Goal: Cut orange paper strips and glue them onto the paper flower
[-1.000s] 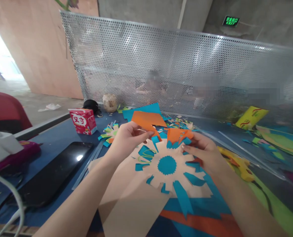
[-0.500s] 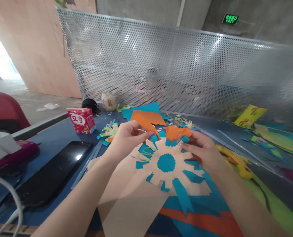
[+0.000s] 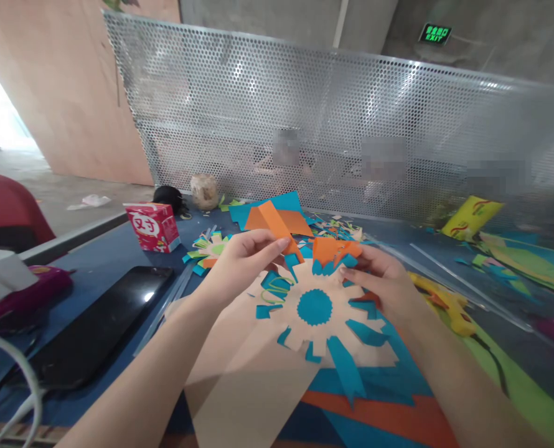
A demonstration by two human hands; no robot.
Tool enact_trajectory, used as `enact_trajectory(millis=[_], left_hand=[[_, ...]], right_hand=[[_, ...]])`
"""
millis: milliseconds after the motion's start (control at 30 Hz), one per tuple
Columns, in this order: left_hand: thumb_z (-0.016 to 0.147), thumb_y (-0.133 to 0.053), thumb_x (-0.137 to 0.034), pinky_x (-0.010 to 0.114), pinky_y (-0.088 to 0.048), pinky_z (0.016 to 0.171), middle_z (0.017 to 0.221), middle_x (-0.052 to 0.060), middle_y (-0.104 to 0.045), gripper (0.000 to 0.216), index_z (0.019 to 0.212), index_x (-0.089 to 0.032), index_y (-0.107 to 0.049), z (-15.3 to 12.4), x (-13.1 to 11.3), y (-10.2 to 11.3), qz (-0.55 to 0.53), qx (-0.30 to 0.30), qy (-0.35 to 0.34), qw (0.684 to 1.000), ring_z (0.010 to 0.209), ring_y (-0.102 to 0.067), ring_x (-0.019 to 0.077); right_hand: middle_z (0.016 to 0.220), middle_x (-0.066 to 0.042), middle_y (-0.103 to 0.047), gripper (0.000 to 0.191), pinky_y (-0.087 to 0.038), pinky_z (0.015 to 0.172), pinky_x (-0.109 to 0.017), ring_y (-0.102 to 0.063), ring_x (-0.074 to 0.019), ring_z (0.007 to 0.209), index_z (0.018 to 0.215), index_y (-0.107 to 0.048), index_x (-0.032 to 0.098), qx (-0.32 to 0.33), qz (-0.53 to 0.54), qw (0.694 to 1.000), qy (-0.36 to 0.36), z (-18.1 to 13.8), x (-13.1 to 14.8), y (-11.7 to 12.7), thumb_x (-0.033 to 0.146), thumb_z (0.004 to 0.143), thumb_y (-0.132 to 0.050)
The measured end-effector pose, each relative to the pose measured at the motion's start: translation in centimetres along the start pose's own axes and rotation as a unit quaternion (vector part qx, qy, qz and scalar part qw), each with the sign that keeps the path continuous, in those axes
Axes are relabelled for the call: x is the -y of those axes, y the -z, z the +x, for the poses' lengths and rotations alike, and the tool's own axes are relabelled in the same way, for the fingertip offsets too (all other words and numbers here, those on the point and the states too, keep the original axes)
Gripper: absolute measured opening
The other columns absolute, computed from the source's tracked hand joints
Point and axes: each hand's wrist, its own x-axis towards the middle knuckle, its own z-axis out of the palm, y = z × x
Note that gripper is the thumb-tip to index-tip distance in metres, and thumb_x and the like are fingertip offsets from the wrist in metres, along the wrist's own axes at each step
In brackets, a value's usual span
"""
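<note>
The dark blue tabletop [image 3: 99, 255] carries loose sheets and trimmings. A broad cream paper sheet [image 3: 244, 404] lies nearest me; over its far part is the cream paper flower with blue folded tabs [image 3: 342, 311], whether resting or slightly lifted I cannot determine. Nothing visible pins its near edge, so a sideways pull could swing it. The yellow glue gun [image 3: 459, 320] lies near my right forearm; a careless sweep could shift it or snag its black cord [image 3: 494, 361]. My right hand [image 3: 384, 274] is closed on the flower's far right rim; pressing too hard there could tear a tab. My left hand [image 3: 246, 261] is clamped, thumb to fingers, on a narrow orange paper strip [image 3: 272, 218]; twisting could crease it. The smaller orange paper piece [image 3: 326, 249] beside my right fingertips could be bent by crowding.
</note>
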Motion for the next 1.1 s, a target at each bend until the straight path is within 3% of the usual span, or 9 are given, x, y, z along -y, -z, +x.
enact_trajectory(millis=[167,300,567,867,1100], left_hand=[[0.067,-0.062,-0.030,0.022,-0.048,0.062,0.086,0.005,-0.064,0.024,0.088,-0.017,-0.064,-0.31,0.11,-0.31,0.013,0.074,-0.008,0.997,0.072,-0.059,0.0132],[0.064,-0.065,-0.030,0.027,-0.048,0.063,0.084,0.004,-0.062,0.035,0.096,-0.017,-0.060,-0.59,0.21,-0.57,0.066,0.103,0.007,0.993,0.073,-0.058,0.0154],[0.074,-0.053,-0.032,0.025,-0.046,0.065,0.089,0.004,-0.061,0.022,0.088,-0.016,-0.061,-0.35,0.12,-0.64,0.094,0.085,-0.016,0.992,0.081,-0.055,0.0153],[0.077,-0.046,-0.038,0.022,-0.043,0.056,0.076,0.001,-0.059,0.029,0.094,-0.019,-0.060,-0.30,-0.05,-0.38,0.141,0.056,-0.015,0.988,0.069,-0.053,0.0125],[0.077,-0.045,-0.042,0.025,-0.045,0.059,0.077,0.004,-0.061,0.032,0.087,-0.016,-0.061,-0.31,0.10,-0.09,0.123,0.027,-0.016,0.992,0.072,-0.057,0.0156]], right_hand=[[0.072,0.000,-0.062,0.027,-0.047,0.038,-0.014,-0.059,-0.0116,0.062,0.089,-0.060,0.023,0.004,-0.005,1.000,0.016,0.14,-0.07,-0.09,0.028,0.063,-0.067],[0.072,0.001,-0.062,0.026,-0.047,0.038,-0.015,-0.058,-0.0102,0.058,0.088,-0.060,0.024,0.003,-0.014,1.000,0.004,0.17,-0.26,-0.09,0.031,0.063,-0.066],[0.070,0.002,-0.061,0.022,-0.046,0.036,-0.013,-0.057,-0.0088,0.056,0.085,-0.060,0.024,0.014,-0.001,1.000,0.009,0.16,-0.20,-0.02,0.030,0.064,-0.066],[0.072,0.003,-0.062,0.026,-0.046,0.038,-0.013,-0.058,-0.0090,0.059,0.089,-0.060,0.025,0.013,0.004,1.000,0.006,0.14,-0.10,-0.13,0.028,0.064,-0.066],[0.074,0.003,-0.062,0.023,-0.046,0.040,-0.013,-0.059,-0.0095,0.062,0.086,-0.061,0.025,0.002,-0.003,1.000,0.015,0.35,-0.21,-0.14,0.027,0.064,-0.066]])
